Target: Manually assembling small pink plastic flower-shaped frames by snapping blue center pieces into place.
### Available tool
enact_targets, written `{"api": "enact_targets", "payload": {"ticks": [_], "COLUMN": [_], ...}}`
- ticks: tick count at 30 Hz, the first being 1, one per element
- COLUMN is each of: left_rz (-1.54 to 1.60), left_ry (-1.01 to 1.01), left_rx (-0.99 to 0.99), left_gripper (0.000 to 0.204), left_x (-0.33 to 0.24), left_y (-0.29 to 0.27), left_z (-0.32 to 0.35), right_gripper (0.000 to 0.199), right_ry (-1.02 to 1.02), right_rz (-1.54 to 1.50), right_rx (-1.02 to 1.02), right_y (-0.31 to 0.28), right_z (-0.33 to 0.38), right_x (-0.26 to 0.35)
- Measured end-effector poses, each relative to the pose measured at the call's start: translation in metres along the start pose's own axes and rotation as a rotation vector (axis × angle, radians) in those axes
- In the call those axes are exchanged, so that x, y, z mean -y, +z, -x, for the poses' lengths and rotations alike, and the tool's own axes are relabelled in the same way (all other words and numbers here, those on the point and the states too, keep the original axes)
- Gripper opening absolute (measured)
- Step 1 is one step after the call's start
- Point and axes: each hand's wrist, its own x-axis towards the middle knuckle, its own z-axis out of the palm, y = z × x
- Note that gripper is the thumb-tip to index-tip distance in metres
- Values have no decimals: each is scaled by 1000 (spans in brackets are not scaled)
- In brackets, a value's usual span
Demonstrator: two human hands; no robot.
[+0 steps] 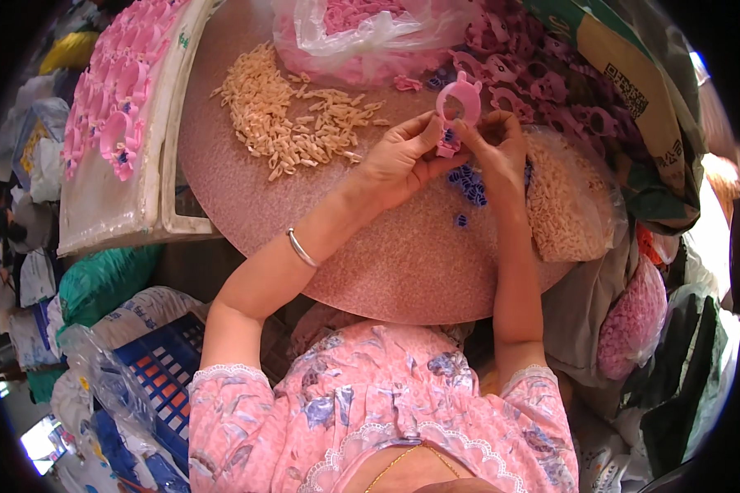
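Above the round pink-speckled table (pixel 370 271), both hands hold a pink plastic ring-shaped piece (pixel 463 85) with small ears on top. My left hand (pixel 396 161) pinches its lower left side between thumb and fingers. On the other side, the thumb and fingers of my right hand (pixel 500 149) are closed on the same piece. A small blue part shows at its lower end, partly covered by my fingers. Loose blue parts (pixel 472 185) lie on the table just below my hands.
Beige plastic pieces (pixel 279 115) are heaped on the left; a clear bag (pixel 571 197) at right holds more. Pink pieces fill a plastic bag (pixel 353 41) at the back. More pink rings (pixel 543 78) pile up behind my right hand. A white tray (pixel 107 205) carries rows of rings.
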Motion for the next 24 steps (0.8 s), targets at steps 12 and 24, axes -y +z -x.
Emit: {"api": "enact_targets", "payload": {"ticks": [12,24], "left_rz": [145,324], "left_ry": [164,394], "left_rx": [-132,-38], "left_gripper": [24,25], "left_x": [-55,-116], "left_y": [16,-29], "left_z": [7,6], "right_gripper": [15,23], "right_ry": [-704,-816], "right_rz": [363,1064], "right_rx": [42,225], "right_y": [21,84], "right_z": [12,-9], "right_x": [13,-17]}}
